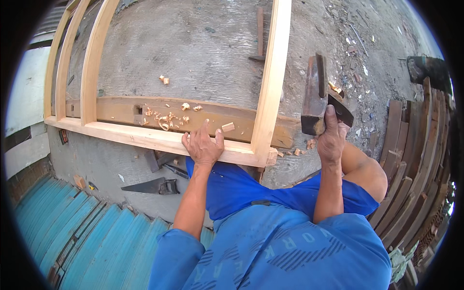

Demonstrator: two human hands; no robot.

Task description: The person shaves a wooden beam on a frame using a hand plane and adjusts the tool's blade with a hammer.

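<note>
My left hand (203,147) rests on the near rail of a pale wooden frame (140,137), its fingers spread over the wood. To the right of the frame's corner, my right hand (332,140) grips a dark wooden hand plane (313,104), which is raised off the frame and turned on its side. A curled shaving (335,88) shows at the plane's side. Beneath the frame runs a brown timber beam (237,115), scattered with wood shavings (166,121) and a small offcut (228,127).
A handsaw (152,186) lies on the ground left of my legs, near another dark tool (153,160). A hammer (259,36) lies inside the frame's far part. Teal corrugated sheets (111,241) cover the lower left; stacked old boards (411,164) stand at right.
</note>
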